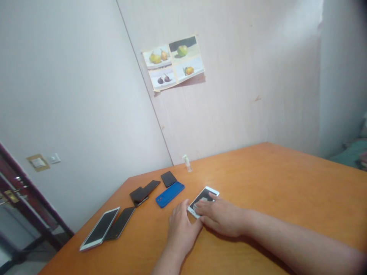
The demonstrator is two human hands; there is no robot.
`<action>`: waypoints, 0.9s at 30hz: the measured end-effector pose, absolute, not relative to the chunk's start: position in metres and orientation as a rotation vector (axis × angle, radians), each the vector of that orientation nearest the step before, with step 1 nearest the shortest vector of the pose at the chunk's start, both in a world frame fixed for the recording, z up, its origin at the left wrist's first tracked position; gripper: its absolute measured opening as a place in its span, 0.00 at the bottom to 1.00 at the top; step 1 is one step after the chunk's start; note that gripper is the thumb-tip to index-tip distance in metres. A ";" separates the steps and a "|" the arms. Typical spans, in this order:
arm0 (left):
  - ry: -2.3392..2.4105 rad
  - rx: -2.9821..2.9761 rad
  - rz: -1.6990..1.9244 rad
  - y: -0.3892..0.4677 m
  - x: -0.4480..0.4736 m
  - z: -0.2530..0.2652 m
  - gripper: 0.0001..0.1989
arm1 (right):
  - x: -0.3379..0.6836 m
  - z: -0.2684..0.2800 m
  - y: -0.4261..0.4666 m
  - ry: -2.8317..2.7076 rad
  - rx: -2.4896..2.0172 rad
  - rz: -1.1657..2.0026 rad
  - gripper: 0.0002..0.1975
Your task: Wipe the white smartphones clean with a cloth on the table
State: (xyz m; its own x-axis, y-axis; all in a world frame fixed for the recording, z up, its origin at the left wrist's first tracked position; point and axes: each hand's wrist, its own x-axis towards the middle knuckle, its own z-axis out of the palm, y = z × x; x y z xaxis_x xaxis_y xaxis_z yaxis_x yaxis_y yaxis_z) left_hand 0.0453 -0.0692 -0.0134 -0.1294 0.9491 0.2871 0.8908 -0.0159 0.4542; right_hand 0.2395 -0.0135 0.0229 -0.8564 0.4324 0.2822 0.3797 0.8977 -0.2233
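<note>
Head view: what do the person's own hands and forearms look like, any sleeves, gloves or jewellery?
The left hand and right hand are ungloved. The left forearm and right forearm show no sleeves, watch, bracelet or clear markings; no rings are visible.

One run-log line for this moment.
left hand: at white phone, near edge | right hand: fingers over its screen | nearby: blue phone or case, white tablet, small bottle
</note>
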 end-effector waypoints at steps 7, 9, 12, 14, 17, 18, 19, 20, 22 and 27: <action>2.121 2.005 0.809 -0.070 0.046 -0.011 0.36 | 0.242 0.017 0.004 -2.609 -1.025 0.172 0.19; 2.114 2.010 0.808 -0.070 0.047 -0.010 0.36 | 0.240 0.018 -0.002 -2.642 -0.898 0.211 0.18; 2.107 2.017 0.825 -0.070 0.046 -0.010 0.35 | 0.236 0.021 -0.010 -2.709 -0.631 0.270 0.17; 2.107 2.022 0.835 -0.070 0.046 -0.011 0.35 | 0.236 0.021 -0.007 -2.702 -0.662 0.252 0.17; 2.115 2.017 0.834 -0.070 0.046 -0.011 0.36 | 0.239 0.018 0.003 -2.628 -0.937 0.173 0.19; 2.112 2.019 0.837 -0.071 0.047 -0.011 0.37 | 0.239 0.018 0.004 -2.608 -0.990 0.154 0.19; 2.106 2.023 0.844 -0.071 0.047 -0.011 0.37 | 0.238 0.018 0.003 -2.610 -0.991 0.145 0.20; 2.096 2.028 0.853 -0.071 0.047 -0.011 0.38 | 0.237 0.018 0.001 -2.633 -0.937 0.149 0.20; 2.078 2.034 0.869 -0.071 0.047 -0.010 0.37 | 0.234 0.019 -0.005 -2.695 -0.745 0.183 0.19; 2.063 2.030 0.871 -0.072 0.048 -0.009 0.37 | 0.235 0.018 0.000 -2.675 -0.849 0.146 0.19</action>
